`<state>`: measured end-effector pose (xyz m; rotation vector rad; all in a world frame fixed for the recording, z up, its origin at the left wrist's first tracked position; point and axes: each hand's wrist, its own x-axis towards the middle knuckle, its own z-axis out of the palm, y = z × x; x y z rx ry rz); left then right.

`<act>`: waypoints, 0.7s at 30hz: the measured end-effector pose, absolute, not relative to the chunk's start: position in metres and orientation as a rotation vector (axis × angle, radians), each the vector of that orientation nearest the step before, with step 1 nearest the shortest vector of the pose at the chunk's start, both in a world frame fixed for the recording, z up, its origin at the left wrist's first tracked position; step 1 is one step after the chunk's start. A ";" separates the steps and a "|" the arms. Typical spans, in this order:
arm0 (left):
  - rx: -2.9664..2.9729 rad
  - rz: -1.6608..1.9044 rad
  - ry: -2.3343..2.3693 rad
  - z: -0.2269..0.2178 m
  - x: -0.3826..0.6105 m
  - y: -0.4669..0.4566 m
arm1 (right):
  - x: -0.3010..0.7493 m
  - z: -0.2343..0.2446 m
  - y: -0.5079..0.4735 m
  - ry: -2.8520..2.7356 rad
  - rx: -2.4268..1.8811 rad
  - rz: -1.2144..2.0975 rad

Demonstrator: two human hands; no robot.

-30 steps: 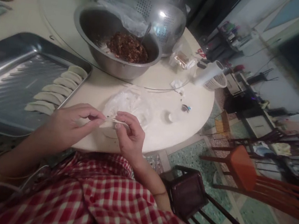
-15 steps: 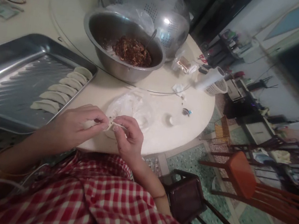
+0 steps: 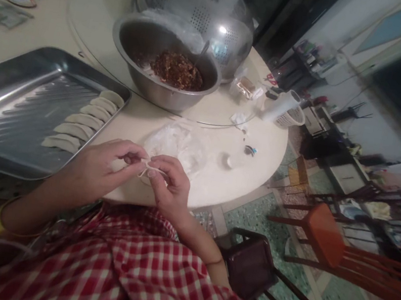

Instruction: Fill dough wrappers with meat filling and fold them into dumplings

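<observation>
Between the fingertips of both hands is a small pale dumpling wrapper (image 3: pixel 146 168), held in the air near the table's front edge. My left hand (image 3: pixel 107 165) pinches its left side with thumb and forefinger. The right side is pinched by my right hand (image 3: pixel 170 186). Fingers cover most of the wrapper, so any filling inside is hidden. Just beyond the hands lies a crumpled clear plastic bag (image 3: pixel 182 144) with something pale in it. To the left, several folded dumplings (image 3: pixel 81 120) line the right side of a metal tray (image 3: pixel 14 114).
A steel bowl (image 3: pixel 157 89) of dark minced filling (image 3: pixel 178 69) with a spoon stands behind the hands. Behind it is a perforated metal dome cover (image 3: pixel 198 3). A plastic roll (image 3: pixel 285 103) and a white basket (image 3: pixel 292 117) are at the right. A dark stool (image 3: pixel 249 260) stands beside the table.
The fingers have shifted slightly along the wrapper's edge while both hands keep pinching it. The tray, bowl and other things stay where they were.
</observation>
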<state>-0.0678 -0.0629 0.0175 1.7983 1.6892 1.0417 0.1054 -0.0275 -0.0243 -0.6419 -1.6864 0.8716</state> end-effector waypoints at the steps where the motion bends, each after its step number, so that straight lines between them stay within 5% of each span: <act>1: 1.804 1.038 1.681 0.018 -0.068 -0.063 | 0.106 -0.024 -0.028 -1.686 -0.639 0.882; 21: 2.170 1.237 1.613 0.004 -0.065 -0.073 | 0.099 -0.021 -0.025 -1.603 -0.758 0.932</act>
